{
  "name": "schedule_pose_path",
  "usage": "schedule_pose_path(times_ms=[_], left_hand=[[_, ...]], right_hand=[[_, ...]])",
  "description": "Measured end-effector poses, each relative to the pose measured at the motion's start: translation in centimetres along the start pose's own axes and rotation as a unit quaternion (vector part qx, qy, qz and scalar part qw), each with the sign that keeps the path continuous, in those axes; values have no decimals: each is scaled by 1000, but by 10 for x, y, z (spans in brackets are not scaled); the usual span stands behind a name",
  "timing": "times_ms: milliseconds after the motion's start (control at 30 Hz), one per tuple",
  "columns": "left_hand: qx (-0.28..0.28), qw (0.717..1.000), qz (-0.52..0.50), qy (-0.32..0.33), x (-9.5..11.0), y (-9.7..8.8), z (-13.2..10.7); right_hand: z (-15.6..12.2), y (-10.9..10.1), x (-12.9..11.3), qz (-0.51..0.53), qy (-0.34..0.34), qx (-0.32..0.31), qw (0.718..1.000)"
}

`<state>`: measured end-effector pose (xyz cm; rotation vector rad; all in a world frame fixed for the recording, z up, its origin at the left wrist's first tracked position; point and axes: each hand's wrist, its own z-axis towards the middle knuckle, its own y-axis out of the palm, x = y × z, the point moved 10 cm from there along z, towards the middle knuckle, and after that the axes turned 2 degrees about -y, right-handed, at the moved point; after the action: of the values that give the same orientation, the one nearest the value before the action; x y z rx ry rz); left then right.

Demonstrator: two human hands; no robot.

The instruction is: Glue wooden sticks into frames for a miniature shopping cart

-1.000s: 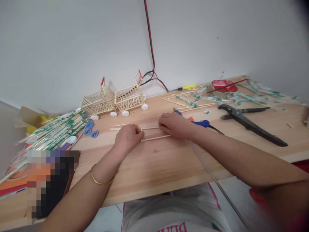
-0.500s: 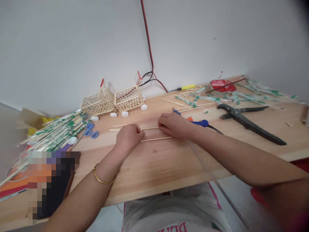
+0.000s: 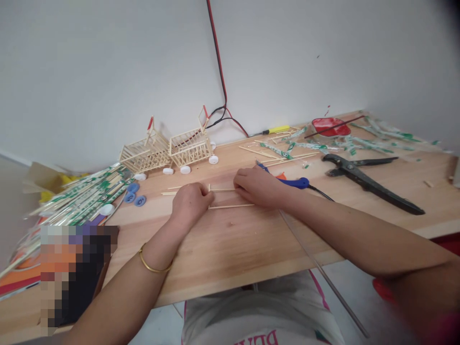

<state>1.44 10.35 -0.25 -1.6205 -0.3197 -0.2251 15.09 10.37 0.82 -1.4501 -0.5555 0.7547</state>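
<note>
Two thin wooden sticks [image 3: 230, 206] lie roughly parallel on the table, joined at their left ends by a short crosspiece. My left hand [image 3: 191, 201] is closed at this corner, thumb and fingers pinched around the crosspiece. At the other end, my right hand [image 3: 253, 186] bends its fingers down over the sticks, covering their right ends. More loose sticks [image 3: 170, 193] stick out behind my left hand. A blue-handled tool with a cord [image 3: 296, 183], perhaps a soldering iron or glue tool, rests just beyond my right hand.
Two small stick-built carts [image 3: 190, 148] with white wheels stand near the wall. Blue wheels [image 3: 139, 200] and wrapped sticks [image 3: 97, 191] lie left. Black cutting pliers [image 3: 373, 182], torn wrappers [image 3: 377, 139], a yellow-handled tool [image 3: 278, 129] and a red patch [image 3: 330, 127] are right.
The view has shifted very slightly. Both hands keep the same places and the same hold on the sticks.
</note>
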Motion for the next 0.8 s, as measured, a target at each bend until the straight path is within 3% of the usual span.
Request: schedule_pose_path(times_ms=[200,400,800], left_hand=[[28,994,-107,-25,-7,-6,0],[-24,945,-317,-70,-14,5,1],[-45,919,-390,-35,-16,10,3]], right_hand=[[1,-2,2,4,20,-12,1000],[2,0,6,10,25,-12,1000],[1,-11,4,-1,29,12,1000]])
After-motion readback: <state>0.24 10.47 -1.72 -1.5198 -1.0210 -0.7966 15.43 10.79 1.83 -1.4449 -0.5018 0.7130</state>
